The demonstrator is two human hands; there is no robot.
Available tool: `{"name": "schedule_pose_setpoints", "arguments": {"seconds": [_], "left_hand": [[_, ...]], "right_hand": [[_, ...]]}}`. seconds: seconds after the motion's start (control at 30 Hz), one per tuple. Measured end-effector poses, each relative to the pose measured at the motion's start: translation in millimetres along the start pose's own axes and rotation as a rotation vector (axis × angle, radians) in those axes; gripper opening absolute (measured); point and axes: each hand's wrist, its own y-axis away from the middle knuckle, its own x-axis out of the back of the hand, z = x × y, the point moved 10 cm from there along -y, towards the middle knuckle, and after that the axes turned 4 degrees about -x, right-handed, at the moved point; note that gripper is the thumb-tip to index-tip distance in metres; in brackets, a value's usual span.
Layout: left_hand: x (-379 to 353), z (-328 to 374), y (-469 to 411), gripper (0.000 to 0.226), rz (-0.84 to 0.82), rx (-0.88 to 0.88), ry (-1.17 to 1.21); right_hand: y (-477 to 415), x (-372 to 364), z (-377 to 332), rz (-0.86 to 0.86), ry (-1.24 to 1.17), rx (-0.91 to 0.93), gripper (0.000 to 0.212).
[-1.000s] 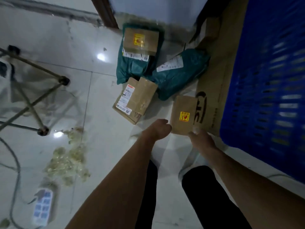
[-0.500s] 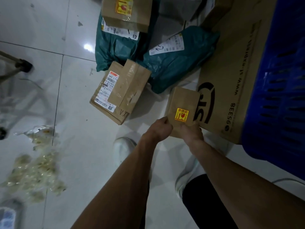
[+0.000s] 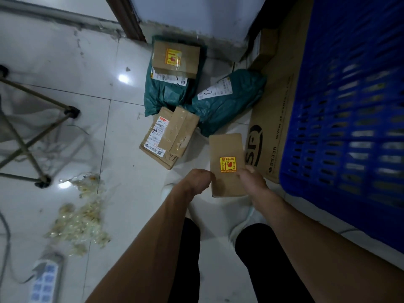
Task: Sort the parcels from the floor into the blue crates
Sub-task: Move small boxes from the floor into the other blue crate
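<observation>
A small brown parcel (image 3: 226, 149) with a yellow fragile sticker is held above the floor between both hands. My left hand (image 3: 195, 180) grips its left edge and my right hand (image 3: 251, 179) grips its right edge. Behind it on the floor lie a taped cardboard parcel (image 3: 169, 138) with a white label, two green bag parcels (image 3: 166, 95) (image 3: 227, 101), and another brown box (image 3: 176, 59) resting on the left bag. The blue crate (image 3: 349, 127) stands at the right.
A large flat cardboard box (image 3: 271, 127) leans against the crate. A metal stand (image 3: 41, 127) is at the left. Crumpled plastic wrap (image 3: 80, 217) and a power strip (image 3: 43, 283) lie on the tiled floor. A wall and door frame are behind.
Both hands closed on the small brown parcel and lifted it off the floor, turning it upright. The view dipped toward the parcels and came back up.
</observation>
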Motion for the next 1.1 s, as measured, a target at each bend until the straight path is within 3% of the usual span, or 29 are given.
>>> {"name": "schedule_pose_setpoints", "arguments": {"seconds": [0.13, 0.3, 0.53, 0.67, 0.9, 1.1], "left_hand": [[14, 20, 74, 0.026, 0.049, -0.003, 0.133], [42, 66, 186, 0.016, 0.136, -0.064, 0.232], [67, 151, 337, 0.015, 0.141, -0.184, 0.047], [77, 192, 416, 0.015, 0.193, -0.258, 0.056], [76, 256, 513, 0.015, 0.243, -0.398, 0.130], [54, 319, 565, 0.026, 0.232, -0.546, 0.141]], "right_hand": [[78, 14, -29, -0.001, 0.036, 0.041, 0.052], [196, 33, -53, -0.036, 0.006, 0.053, 0.057], [340, 79, -84, -0.099, -0.138, 0.105, 0.022], [421, 108, -111, -0.110, -0.168, 0.190, 0.035], [517, 169, -156, -0.107, -0.214, 0.382, 0.031], [561, 227, -178, -0.012, -0.230, 0.522, 0.046]]}}
